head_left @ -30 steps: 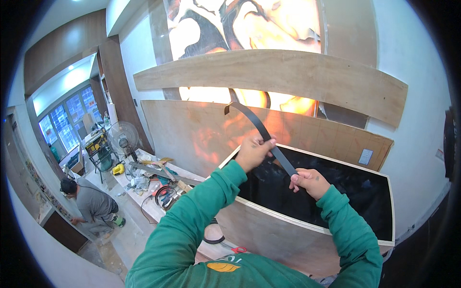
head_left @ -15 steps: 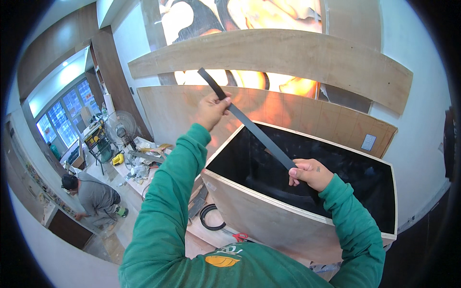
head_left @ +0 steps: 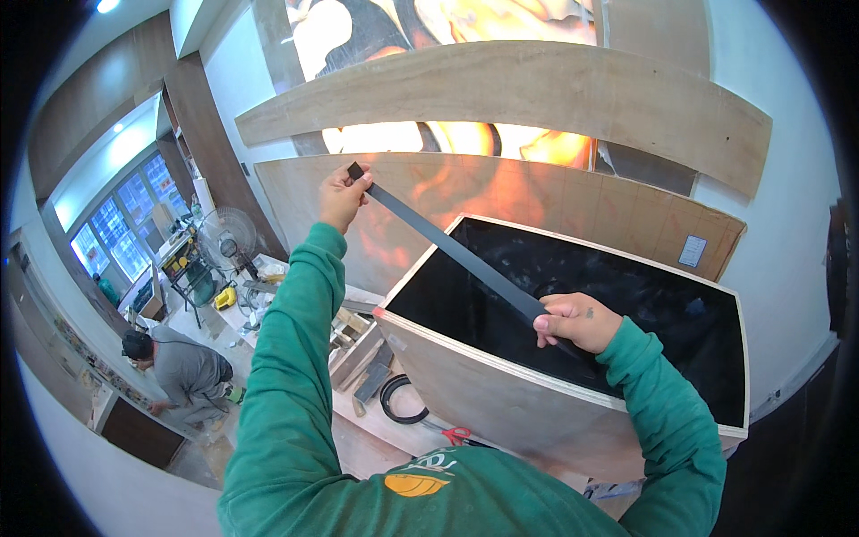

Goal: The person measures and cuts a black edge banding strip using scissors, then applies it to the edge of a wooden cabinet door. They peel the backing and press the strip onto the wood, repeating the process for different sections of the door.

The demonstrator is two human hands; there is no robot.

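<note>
A flat black strip [head_left: 452, 246] stretches slantwise between my two hands. Its far end is pinched in my left hand [head_left: 343, 199], with a short tip poking past the fingers. My right hand [head_left: 580, 322] grips the strip lower down, thumb on top; whether it continues beyond that hand I cannot make out. Beneath the strip stands a large wooden box [head_left: 501, 380] with pale rims and a glossy black surface [head_left: 617, 295] inside them. My right hand is over that surface, while my left is beyond the box's far left corner.
Left of the box lie a black coil [head_left: 394, 413], red-handled scissors [head_left: 457, 435] and wood offcuts [head_left: 372, 380]. A person in grey [head_left: 186, 367] crouches at far left. Behind stand a fan [head_left: 226, 237] and a yellow tool [head_left: 225, 298]. A curved wooden panel [head_left: 501, 85] crosses the wall.
My left hand has slid out to the strip's far end, moving left and slightly up, so a longer span lies between my hands. My right hand has stayed nearly still.
</note>
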